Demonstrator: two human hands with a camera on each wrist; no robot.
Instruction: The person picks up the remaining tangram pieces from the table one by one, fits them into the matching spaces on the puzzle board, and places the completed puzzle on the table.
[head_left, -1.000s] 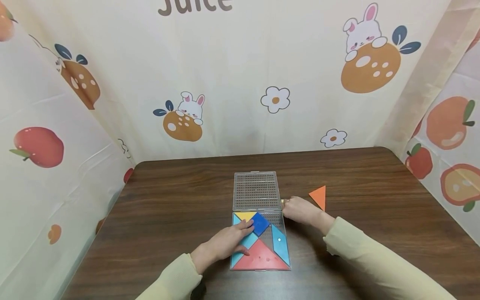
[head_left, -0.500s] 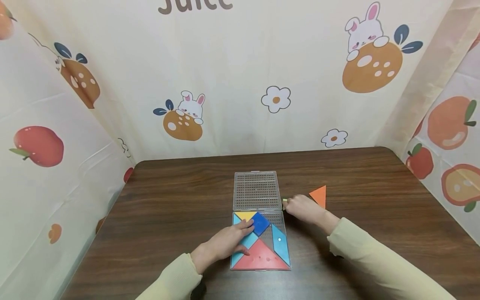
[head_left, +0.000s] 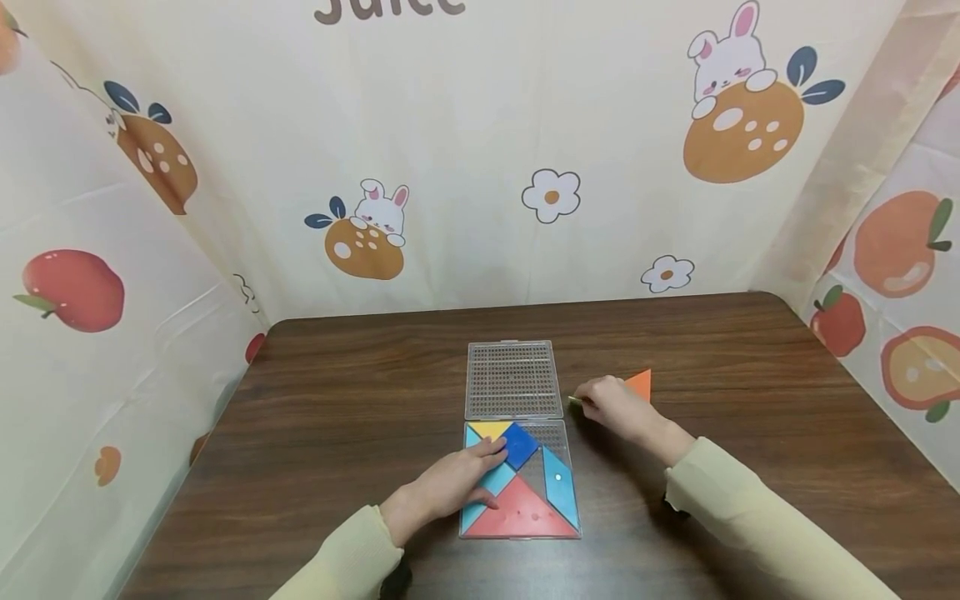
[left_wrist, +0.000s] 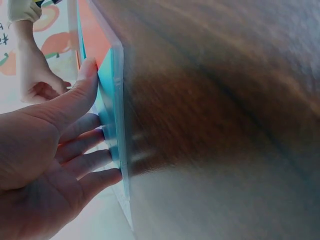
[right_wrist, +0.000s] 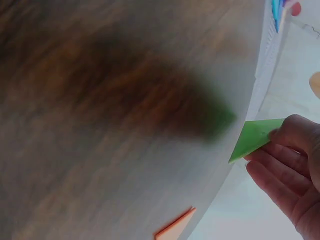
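A clear plastic tangram case lies unfolded on the table, its gridded lid [head_left: 513, 380] at the far side. In the near half sit a large red triangle [head_left: 522, 514], a large light blue triangle [head_left: 498, 478], a small yellow triangle [head_left: 489, 429], a dark blue square [head_left: 521, 447] and a light blue parallelogram [head_left: 558, 487]. My left hand [head_left: 447, 486] rests on these pieces, fingers fairly straight, its fingertips by the blue square. To the right of the case, my right hand [head_left: 618, 410] pinches a green tangram piece [right_wrist: 254, 138] between thumb and fingers, tilted over the table.
An orange triangle [head_left: 641, 384] lies on the wooden table [head_left: 360, 392] just beyond my right hand, partly hidden by it. A printed curtain [head_left: 465, 167] hangs behind the table and along both sides.
My right hand has drawn slightly right, away from the case, with the green piece, and now covers more of the orange triangle. The left hand has stayed in place.
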